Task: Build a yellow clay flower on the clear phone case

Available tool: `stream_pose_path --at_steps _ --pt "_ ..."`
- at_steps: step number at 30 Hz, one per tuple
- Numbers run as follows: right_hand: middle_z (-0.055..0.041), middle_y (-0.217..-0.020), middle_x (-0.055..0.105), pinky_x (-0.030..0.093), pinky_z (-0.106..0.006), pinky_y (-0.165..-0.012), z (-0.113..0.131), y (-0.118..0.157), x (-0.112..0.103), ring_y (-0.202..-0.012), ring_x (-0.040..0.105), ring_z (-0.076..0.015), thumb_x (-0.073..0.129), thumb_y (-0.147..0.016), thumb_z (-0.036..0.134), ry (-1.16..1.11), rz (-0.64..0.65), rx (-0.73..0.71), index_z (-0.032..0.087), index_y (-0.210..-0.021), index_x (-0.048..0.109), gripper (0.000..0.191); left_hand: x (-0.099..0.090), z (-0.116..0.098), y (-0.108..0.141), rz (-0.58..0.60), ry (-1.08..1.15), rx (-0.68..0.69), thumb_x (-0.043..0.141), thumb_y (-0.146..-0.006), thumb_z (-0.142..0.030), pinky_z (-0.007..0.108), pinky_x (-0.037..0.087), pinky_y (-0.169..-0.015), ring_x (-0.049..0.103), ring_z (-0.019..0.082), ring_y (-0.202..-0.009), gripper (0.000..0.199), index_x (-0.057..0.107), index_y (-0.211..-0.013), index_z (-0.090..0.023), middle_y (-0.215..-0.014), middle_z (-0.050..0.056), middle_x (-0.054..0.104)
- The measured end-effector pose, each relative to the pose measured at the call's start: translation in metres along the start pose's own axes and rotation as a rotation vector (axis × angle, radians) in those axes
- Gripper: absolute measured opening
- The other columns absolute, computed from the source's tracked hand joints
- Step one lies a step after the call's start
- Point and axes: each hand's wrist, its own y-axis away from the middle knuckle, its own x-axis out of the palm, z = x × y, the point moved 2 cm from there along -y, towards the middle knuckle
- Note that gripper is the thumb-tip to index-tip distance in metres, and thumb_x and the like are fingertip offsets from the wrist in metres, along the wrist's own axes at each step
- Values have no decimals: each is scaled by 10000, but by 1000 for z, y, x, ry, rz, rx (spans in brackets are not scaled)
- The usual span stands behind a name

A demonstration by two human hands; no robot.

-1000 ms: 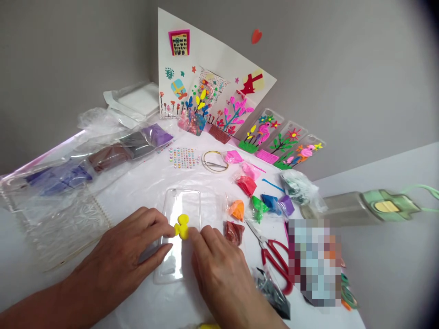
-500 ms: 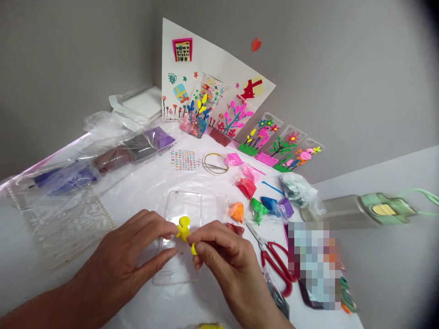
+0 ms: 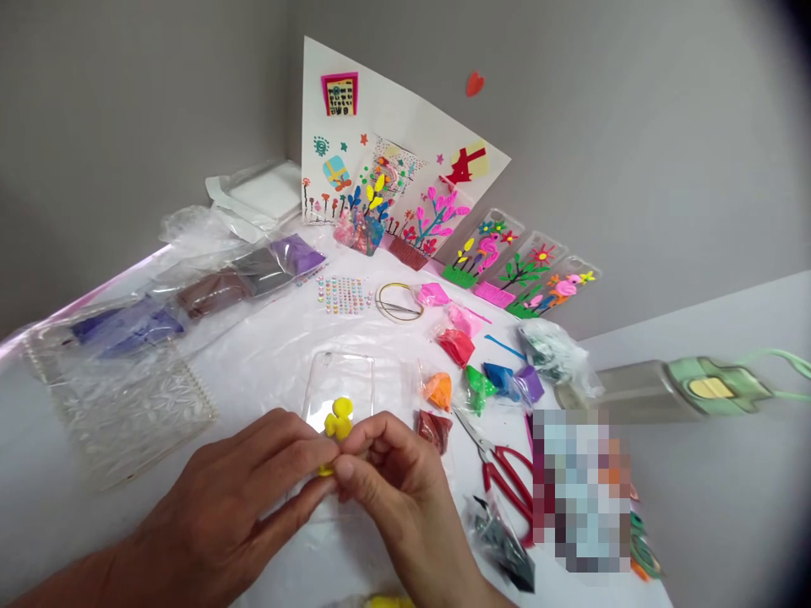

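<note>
A clear phone case lies on the white table covering, with a small yellow clay figure of rounded lumps on it. My left hand is closed, thumb and index finger pinched on a small piece of yellow clay just below the figure. From the other side, my right hand pinches at the same piece, its fingertips meeting those of the left. Fingers hide the figure's lower part and most of the pinched piece. I cannot tell whether that piece is joined to the figure.
Bagged clay in several colours, including orange and green, lies to the right by red-handled scissors. Stick-on gems and a bangle lie behind. Decorated phone cases lean on the wall; a bottle lies right.
My left hand has moved right and closed on the small yellow piece. My right hand has shifted slightly left with it, so the fingertips now meet.
</note>
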Motion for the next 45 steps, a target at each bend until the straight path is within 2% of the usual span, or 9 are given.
stream_pose_path --at_steps 5,9,15,18,26,30,36,41,45 --pt "-8 -842 682 497 -231 -735 9 6 -2 -784 624 -130 694 -916 221 419 -40 -344 193 -907 697 30 2 7 1 27 403 -325 613 -970 -328 133 514 -819 700 109 -892 79 690 -981 -342 -927 -82 717" --pt "-37 -888 688 536 -221 -765 12 10 2 -833 658 -144 706 -922 157 678 -23 -678 183 -1016 694 99 6 12 3 101 690 -621 682 -911 -477 186 514 -791 665 146 -863 178 704 -920 -300 -874 -54 703" --pt "-55 -840 707 561 -227 -696 11 13 5 -757 664 -153 686 -950 162 791 6 -872 173 -1036 663 90 9 15 -4 205 995 -688 833 -777 -461 158 406 -612 462 99 -657 301 655 -744 -221 -666 -72 558" --pt "-60 -838 709 567 -209 -677 15 14 3 -749 677 -147 664 -956 129 786 38 -876 173 -1005 692 71 9 14 -8 250 1101 -678 829 -797 -439 168 431 -668 505 103 -694 263 678 -778 -224 -707 -64 605" --pt "-128 -1069 704 612 -219 -830 13 18 1 -960 708 -169 639 -970 110 917 24 -930 128 -1290 648 321 10 15 -1 245 1254 -769 790 -861 -394 175 483 -741 619 100 -776 118 746 -865 -285 -825 -70 709" --pt "-120 -1054 724 618 -235 -798 7 20 -2 -935 713 -175 648 -968 117 969 -25 -951 138 -1293 659 326 9 12 -2 282 1001 -665 760 -862 -472 218 503 -819 657 164 -883 201 764 -878 -271 -879 -32 738" --pt "-82 -1026 737 595 -269 -782 13 17 -5 -902 701 -177 592 -949 40 801 -31 -805 241 -1307 662 416 -3 11 -5 142 588 -552 515 -993 -525 209 449 -740 573 144 -780 366 626 -771 -256 -772 -45 583" --pt "-57 -1020 759 575 -250 -842 17 10 0 -954 712 -160 584 -947 18 584 52 -667 241 -1146 741 338 -4 12 -7 142 538 -503 455 -1010 -519 218 438 -708 547 148 -746 388 575 -762 -246 -752 -41 551" --pt "-23 -882 773 554 -217 -760 17 9 -2 -805 701 -139 714 -918 137 575 18 -574 217 -995 775 127 -4 12 -7 134 512 -514 472 -1003 -512 208 439 -693 555 144 -743 371 579 -765 -248 -750 -43 553"
